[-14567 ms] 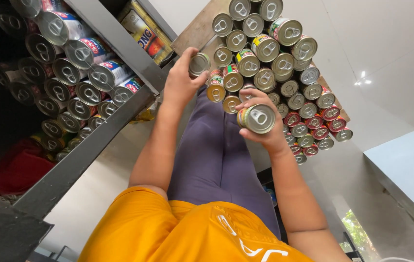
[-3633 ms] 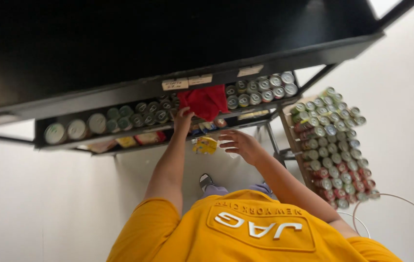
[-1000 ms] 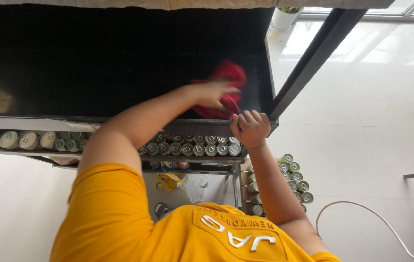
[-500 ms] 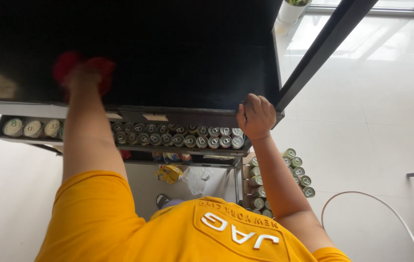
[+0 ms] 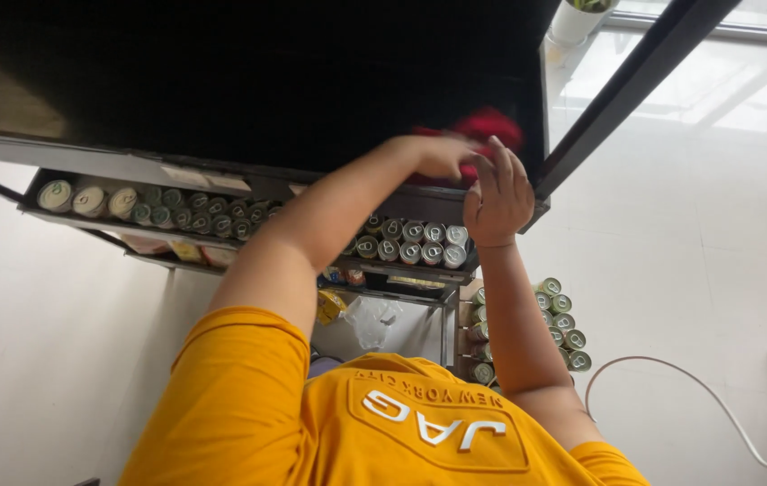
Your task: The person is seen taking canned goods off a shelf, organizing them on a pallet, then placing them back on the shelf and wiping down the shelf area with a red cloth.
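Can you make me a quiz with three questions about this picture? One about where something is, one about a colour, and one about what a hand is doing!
1. Where is the soft red cloth?
A. on the black metal shelf
B. on the floor
C. in a box

2. What colour is the short-sleeved shirt?
A. blue
B. orange-yellow
C. green

3. What is the right hand doing?
A. holding a can
B. hanging loose
C. clasping the shelf's edge

Answers: A, the left hand presses it on the dark top; B, it is plainly orange-yellow; C, its fingers curl at the edge.

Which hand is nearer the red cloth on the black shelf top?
Left. The left hand is on the red cloth; the right hand is just beside it, at the black shelf top's front edge.
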